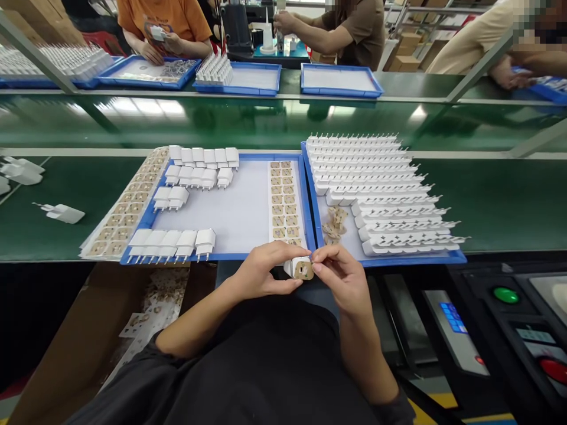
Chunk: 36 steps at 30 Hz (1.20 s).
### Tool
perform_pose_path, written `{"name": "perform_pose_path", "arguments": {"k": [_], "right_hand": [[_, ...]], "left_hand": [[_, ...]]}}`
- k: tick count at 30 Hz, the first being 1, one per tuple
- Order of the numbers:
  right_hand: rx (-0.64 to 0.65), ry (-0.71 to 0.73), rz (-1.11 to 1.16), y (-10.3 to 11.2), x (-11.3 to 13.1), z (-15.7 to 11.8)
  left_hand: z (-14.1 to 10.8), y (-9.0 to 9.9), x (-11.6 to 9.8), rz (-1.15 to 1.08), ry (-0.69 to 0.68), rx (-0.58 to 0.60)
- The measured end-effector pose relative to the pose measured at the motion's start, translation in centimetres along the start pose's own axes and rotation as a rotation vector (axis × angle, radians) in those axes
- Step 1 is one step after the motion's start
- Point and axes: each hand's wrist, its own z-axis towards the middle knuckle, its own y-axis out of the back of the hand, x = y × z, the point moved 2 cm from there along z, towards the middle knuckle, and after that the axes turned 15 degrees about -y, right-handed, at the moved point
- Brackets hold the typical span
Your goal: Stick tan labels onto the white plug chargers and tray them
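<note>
My left hand point(266, 268) grips a white plug-in charger point(289, 267) between thumb and fingers, just past the tray's front edge. A tan sticker point(303, 269) with a small cutout covers the charger's end face, turned up toward me. At that sticker's right corner, my right hand point(339, 274) pinches with thumb and forefinger. Ahead lies a blue tray point(248, 257) with several rows of white chargers point(168, 242) on its left side. A sheet of tan stickers point(283, 200) rests along its right side.
A second blue tray point(416, 260) holds dense rows of chargers point(376, 189) and a pile of tan scraps point(334, 224). Stacked sticker sheets point(128, 212) lie left; loose chargers point(64, 213) sit farther left. A cardboard box point(66, 330) stands below. Co-workers sit beyond the green conveyor point(248, 121).
</note>
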Motion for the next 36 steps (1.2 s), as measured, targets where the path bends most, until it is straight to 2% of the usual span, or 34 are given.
{"name": "perform_pose_path", "arguments": {"k": [16,24,26,29,31,36], "right_hand": [[-0.038,0.044,-0.205,-0.3,0.3,-0.3],[-0.086,0.118,-0.382,-0.8,1.2,-0.6],[-0.119,0.154,-0.463,-0.8,1.4,-0.6],[-0.255,0.174,-0.540,-0.5,1.4,-0.5],[-0.299,0.136,-0.470,-0.2,1.0,-0.3],[-0.098,0.040,-0.126,-1.0,-0.2,0.1]], "left_hand": [[-0.3,0.2,0.1,0.008,0.064,0.042],[-0.1,0.3,-0.1,0.056,-0.005,0.025],[-0.2,0.4,-0.1,0.074,-0.010,0.027],[-0.4,0.6,-0.1,0.056,0.001,0.011],[-0.4,0.7,-0.1,0.034,-0.011,-0.014],[-0.2,0.2,-0.2,0.100,-0.092,-0.089]]}}
